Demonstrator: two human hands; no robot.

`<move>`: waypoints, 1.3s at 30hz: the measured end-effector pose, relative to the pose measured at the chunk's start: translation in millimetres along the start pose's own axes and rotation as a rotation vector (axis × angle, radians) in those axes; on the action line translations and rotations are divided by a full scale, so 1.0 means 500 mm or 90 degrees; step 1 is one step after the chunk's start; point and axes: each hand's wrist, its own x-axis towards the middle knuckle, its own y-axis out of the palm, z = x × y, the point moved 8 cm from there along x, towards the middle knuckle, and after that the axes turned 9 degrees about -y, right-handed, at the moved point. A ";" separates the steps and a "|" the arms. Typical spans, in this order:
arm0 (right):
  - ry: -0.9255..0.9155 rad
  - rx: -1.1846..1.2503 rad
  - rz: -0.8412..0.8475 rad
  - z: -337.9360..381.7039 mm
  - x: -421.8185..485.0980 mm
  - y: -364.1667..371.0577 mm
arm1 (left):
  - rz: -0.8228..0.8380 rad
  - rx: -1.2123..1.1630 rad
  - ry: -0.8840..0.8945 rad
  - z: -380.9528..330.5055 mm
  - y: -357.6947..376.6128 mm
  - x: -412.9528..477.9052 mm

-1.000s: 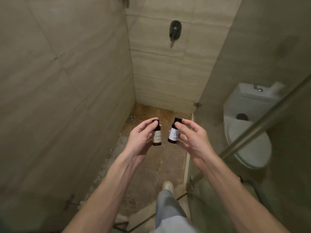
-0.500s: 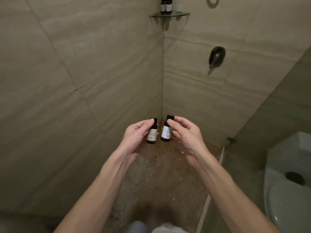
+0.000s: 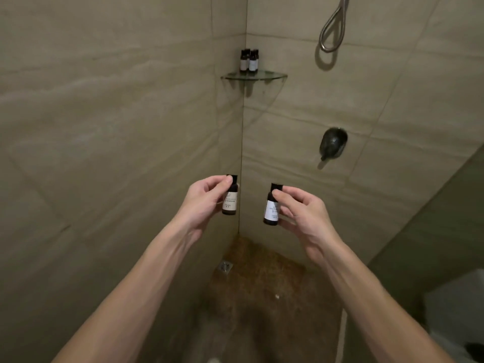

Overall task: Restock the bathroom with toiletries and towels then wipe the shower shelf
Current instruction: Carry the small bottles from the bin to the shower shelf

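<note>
My left hand [image 3: 204, 200] pinches a small dark toiletry bottle with a pale label [image 3: 230, 199], held upright in front of the shower corner. My right hand [image 3: 301, 216] pinches a second dark bottle with a white label [image 3: 271, 209], also upright, a short gap to the right of the first. Higher up in the corner a glass corner shelf [image 3: 272, 75] carries a tight cluster of similar dark bottles [image 3: 249, 60]. Both held bottles are well below the shelf.
Beige tiled walls close in on the left and ahead. A dark mixer handle [image 3: 333, 142] sticks out of the far wall, with a metal shower hose [image 3: 332, 30] looping above it. A floor drain [image 3: 225, 267] sits in the brown shower floor. The toilet's white edge [image 3: 455, 297] shows at lower right.
The view has tilted upward, bringing the corner shelf fully into sight. Both hands have risen with their bottles, and the two bottles have moved farther apart.
</note>
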 end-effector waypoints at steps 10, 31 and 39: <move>-0.099 -0.006 -0.042 0.087 0.372 0.111 | 0.054 0.035 0.116 -0.231 -0.021 0.379; -0.269 -0.055 0.061 0.240 1.059 0.192 | -0.093 0.140 0.325 -0.529 0.081 0.944; -0.366 -0.147 0.013 0.224 1.155 0.229 | -0.167 0.144 0.372 -0.533 0.069 1.001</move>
